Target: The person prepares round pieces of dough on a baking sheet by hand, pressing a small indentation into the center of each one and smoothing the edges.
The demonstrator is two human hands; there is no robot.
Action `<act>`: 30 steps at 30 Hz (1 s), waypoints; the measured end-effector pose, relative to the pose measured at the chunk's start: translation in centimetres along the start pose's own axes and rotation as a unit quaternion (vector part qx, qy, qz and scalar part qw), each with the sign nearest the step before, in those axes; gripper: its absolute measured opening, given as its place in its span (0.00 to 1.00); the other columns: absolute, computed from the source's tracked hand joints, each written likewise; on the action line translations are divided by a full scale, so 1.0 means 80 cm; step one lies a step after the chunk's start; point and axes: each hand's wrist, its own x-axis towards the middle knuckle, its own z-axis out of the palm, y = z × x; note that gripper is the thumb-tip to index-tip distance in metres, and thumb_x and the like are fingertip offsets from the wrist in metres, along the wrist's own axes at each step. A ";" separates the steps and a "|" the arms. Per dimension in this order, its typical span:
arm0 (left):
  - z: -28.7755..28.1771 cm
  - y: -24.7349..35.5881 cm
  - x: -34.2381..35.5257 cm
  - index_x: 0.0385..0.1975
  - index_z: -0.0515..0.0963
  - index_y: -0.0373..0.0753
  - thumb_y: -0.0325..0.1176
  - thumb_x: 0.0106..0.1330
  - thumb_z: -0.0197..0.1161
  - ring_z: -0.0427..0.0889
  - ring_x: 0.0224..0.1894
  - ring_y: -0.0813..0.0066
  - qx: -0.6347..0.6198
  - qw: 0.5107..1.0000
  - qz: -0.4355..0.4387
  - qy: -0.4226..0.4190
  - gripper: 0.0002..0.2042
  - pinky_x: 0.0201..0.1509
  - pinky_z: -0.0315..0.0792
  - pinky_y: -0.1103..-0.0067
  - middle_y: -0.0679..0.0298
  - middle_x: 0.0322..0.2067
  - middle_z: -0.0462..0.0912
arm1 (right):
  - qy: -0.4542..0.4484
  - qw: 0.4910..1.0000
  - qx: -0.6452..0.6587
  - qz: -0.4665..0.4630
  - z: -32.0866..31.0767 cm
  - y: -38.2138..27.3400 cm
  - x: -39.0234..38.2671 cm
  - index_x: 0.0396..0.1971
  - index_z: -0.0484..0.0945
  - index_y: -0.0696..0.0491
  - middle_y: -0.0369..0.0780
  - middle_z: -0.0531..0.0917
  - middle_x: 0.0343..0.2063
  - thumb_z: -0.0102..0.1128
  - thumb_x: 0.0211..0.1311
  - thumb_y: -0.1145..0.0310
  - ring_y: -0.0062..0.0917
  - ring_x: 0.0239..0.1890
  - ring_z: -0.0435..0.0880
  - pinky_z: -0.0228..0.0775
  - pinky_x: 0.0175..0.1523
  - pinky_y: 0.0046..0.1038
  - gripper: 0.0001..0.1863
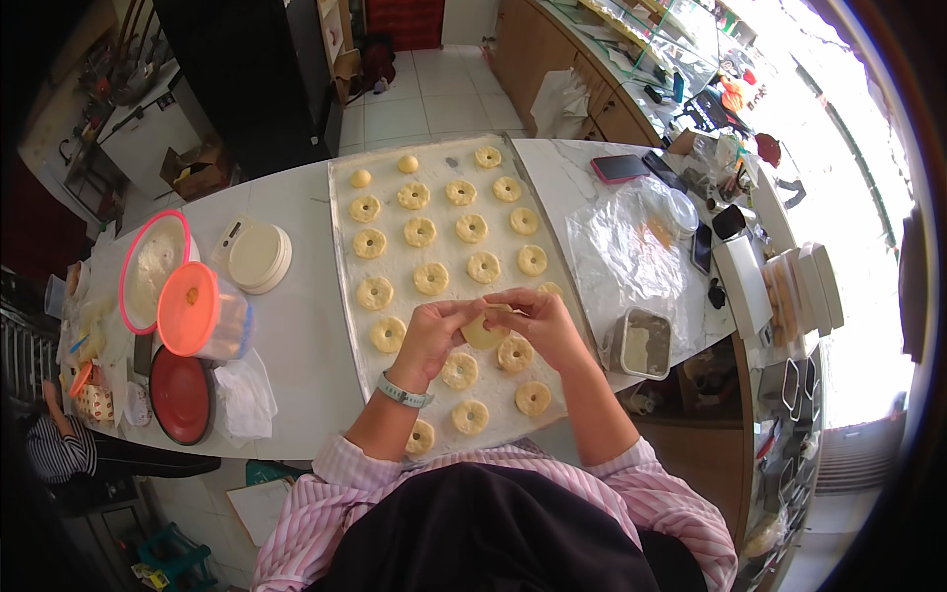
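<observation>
Over the near half of a large floured tray (400, 259), both my hands hold a thin, pale piece of dough (479, 336). My left hand (434, 333), with a grey watch on its wrist, pinches its left side. On the other side, my right hand (543, 324) grips it with thumb and bent fingers. Rows of dough rings (472, 228), each with a hole in the middle, cover the tray; some lie right under my hands and are partly hidden. Two round dough balls (361, 179) sit at the far left of the tray.
Left of the tray are a kitchen scale (258, 259), a pink-rimmed bowl (126, 286), an orange-lidded tub (187, 321), a red plate (181, 395) and a white cloth (247, 395). At right lie plastic sheeting (621, 242), phones (619, 168) and a metal tin (646, 345). Another person (64, 444) is at lower left.
</observation>
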 end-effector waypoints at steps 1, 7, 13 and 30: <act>0.000 0.001 0.000 0.37 0.78 0.28 0.32 0.59 0.64 0.82 0.35 0.73 -0.019 1.000 0.006 0.015 0.13 0.41 0.78 0.78 0.58 0.33 0.82 | 0.010 1.000 -0.013 -0.001 -0.004 0.000 -0.001 0.41 0.78 0.63 0.39 0.83 0.32 0.63 0.55 0.71 0.17 0.34 0.80 0.70 0.42 0.18 0.15; 0.000 0.005 0.005 0.38 0.77 0.28 0.33 0.60 0.63 0.82 0.34 0.72 -0.001 1.000 -0.018 -0.017 0.14 0.40 0.79 0.78 0.57 0.34 0.82 | 0.024 0.999 -0.020 0.011 -0.004 0.000 0.002 0.43 0.78 0.62 0.39 0.83 0.33 0.64 0.54 0.71 0.17 0.35 0.80 0.71 0.43 0.19 0.16; -0.003 0.008 0.007 0.37 0.77 0.27 0.34 0.60 0.64 0.83 0.33 0.72 -0.011 1.000 -0.021 0.020 0.14 0.38 0.80 0.78 0.57 0.32 0.82 | 0.034 0.999 0.001 0.009 -0.011 0.004 0.009 0.47 0.76 0.61 0.40 0.83 0.34 0.65 0.53 0.72 0.18 0.37 0.80 0.71 0.44 0.20 0.21; -0.027 0.028 0.015 0.51 0.70 0.28 0.39 0.66 0.56 0.72 0.55 0.70 0.125 0.958 0.213 0.143 0.21 0.62 0.61 0.79 0.54 0.51 0.74 | -0.091 0.950 0.227 0.196 -0.022 0.048 0.090 0.42 0.74 0.63 0.41 0.79 0.40 0.59 0.58 0.73 0.21 0.38 0.81 0.76 0.40 0.19 0.14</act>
